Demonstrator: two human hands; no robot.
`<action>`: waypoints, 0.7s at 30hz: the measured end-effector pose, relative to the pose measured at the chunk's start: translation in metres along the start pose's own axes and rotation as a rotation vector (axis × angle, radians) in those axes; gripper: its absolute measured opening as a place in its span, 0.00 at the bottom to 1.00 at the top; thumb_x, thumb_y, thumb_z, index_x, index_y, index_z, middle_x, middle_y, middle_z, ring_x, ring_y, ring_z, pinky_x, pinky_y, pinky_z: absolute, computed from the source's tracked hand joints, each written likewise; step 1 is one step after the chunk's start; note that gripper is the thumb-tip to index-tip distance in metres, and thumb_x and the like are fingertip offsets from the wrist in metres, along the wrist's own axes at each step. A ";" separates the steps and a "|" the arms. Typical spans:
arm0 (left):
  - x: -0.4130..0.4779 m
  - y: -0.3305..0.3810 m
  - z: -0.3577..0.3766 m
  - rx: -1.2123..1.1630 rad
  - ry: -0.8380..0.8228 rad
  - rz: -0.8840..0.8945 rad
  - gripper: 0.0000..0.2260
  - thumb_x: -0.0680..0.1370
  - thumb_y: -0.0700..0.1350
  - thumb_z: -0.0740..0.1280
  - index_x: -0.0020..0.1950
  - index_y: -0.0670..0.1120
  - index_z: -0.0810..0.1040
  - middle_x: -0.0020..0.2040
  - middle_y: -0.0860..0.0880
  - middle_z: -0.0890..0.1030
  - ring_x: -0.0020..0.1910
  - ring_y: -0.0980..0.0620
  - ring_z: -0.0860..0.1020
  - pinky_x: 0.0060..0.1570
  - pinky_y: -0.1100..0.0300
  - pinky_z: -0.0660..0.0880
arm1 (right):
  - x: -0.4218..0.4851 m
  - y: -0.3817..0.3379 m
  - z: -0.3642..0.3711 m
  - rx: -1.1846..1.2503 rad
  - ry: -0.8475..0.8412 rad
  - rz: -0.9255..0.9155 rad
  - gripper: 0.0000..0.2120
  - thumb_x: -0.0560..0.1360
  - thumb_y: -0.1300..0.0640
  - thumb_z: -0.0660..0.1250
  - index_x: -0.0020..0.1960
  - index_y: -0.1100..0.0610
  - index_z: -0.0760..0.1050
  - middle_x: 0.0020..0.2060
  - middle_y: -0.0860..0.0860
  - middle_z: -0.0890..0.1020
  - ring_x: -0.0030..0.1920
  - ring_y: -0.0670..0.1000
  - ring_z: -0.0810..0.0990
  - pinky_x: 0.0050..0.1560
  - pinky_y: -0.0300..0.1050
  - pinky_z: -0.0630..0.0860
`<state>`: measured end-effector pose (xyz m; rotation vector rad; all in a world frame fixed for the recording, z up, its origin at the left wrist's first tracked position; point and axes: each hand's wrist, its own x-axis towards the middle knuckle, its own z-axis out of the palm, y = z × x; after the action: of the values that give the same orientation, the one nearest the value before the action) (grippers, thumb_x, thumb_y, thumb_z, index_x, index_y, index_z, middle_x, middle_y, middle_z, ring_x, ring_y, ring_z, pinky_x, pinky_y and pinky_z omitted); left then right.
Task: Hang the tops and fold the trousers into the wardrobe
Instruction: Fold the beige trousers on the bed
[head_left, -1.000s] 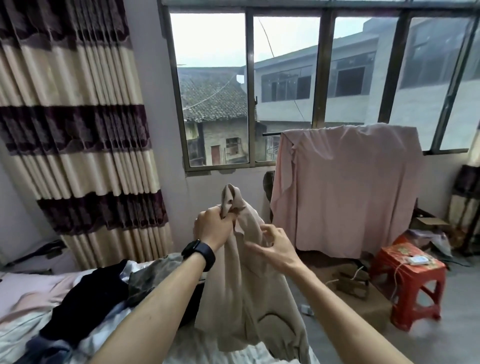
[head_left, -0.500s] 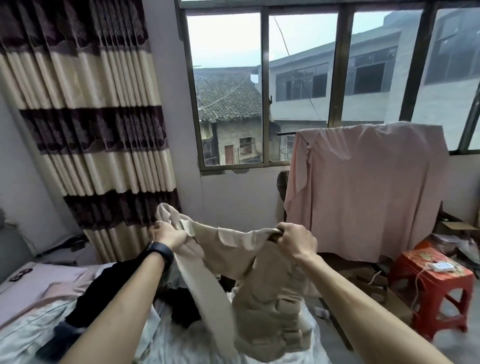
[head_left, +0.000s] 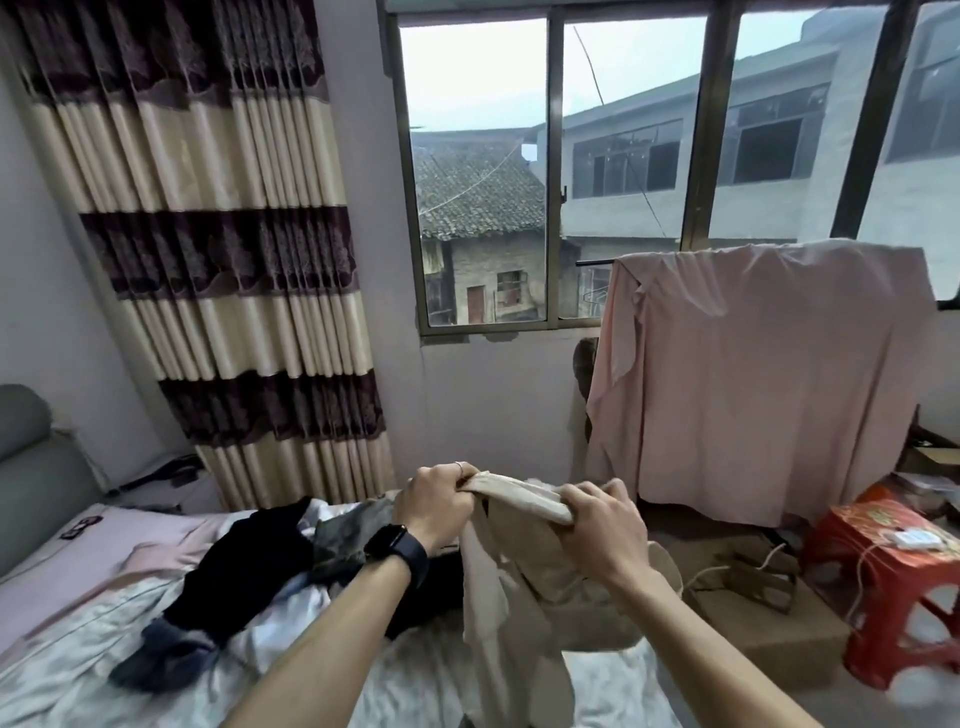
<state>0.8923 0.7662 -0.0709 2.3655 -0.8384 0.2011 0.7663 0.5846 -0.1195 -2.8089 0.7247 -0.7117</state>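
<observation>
A beige garment (head_left: 524, 597) hangs in front of me over the bed, its top edge bunched between both fists. My left hand (head_left: 434, 501), with a black watch on the wrist, grips the left end of that edge. My right hand (head_left: 602, 525) grips the right end, a short span away. The cloth drops in folds below the hands. On the bed (head_left: 67, 670) lies a heap of other clothes: a black garment (head_left: 244, 571), a grey patterned one (head_left: 348, 535) and pale pieces. No wardrobe is in view.
A pink cloth (head_left: 753, 379) drapes over a rack under the window. A red plastic stool (head_left: 893, 587) with a white charger stands at right, by cardboard and cables on the floor. A striped curtain (head_left: 223, 249) hangs at left beside a grey headboard (head_left: 31, 462).
My hands came closer together and lower, gathering the beige garment's top edge into a short bunched span. The view swung left and down toward the bed.
</observation>
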 end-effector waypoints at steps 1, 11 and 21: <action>-0.003 -0.004 0.001 -0.007 0.016 0.002 0.18 0.68 0.49 0.61 0.53 0.61 0.83 0.50 0.51 0.86 0.53 0.45 0.82 0.46 0.56 0.78 | -0.010 0.009 0.010 0.026 -0.030 0.037 0.14 0.75 0.44 0.65 0.59 0.41 0.77 0.57 0.37 0.81 0.55 0.51 0.70 0.54 0.47 0.72; -0.038 -0.060 -0.005 0.035 -0.091 -0.109 0.16 0.70 0.46 0.60 0.50 0.56 0.84 0.51 0.52 0.86 0.54 0.47 0.82 0.53 0.52 0.78 | -0.022 -0.021 0.024 0.425 -0.007 0.012 0.08 0.79 0.48 0.65 0.45 0.51 0.77 0.39 0.48 0.82 0.42 0.54 0.79 0.40 0.52 0.76; -0.028 -0.016 -0.021 0.360 -0.195 0.157 0.28 0.70 0.61 0.67 0.68 0.53 0.69 0.58 0.52 0.79 0.60 0.48 0.77 0.59 0.51 0.72 | 0.023 -0.090 -0.006 0.461 -0.096 -0.101 0.08 0.81 0.48 0.58 0.49 0.51 0.72 0.42 0.55 0.81 0.43 0.63 0.77 0.40 0.51 0.69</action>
<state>0.8811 0.8032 -0.0718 2.6856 -1.1661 0.2009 0.8182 0.6516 -0.0813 -2.4464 0.3477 -0.6549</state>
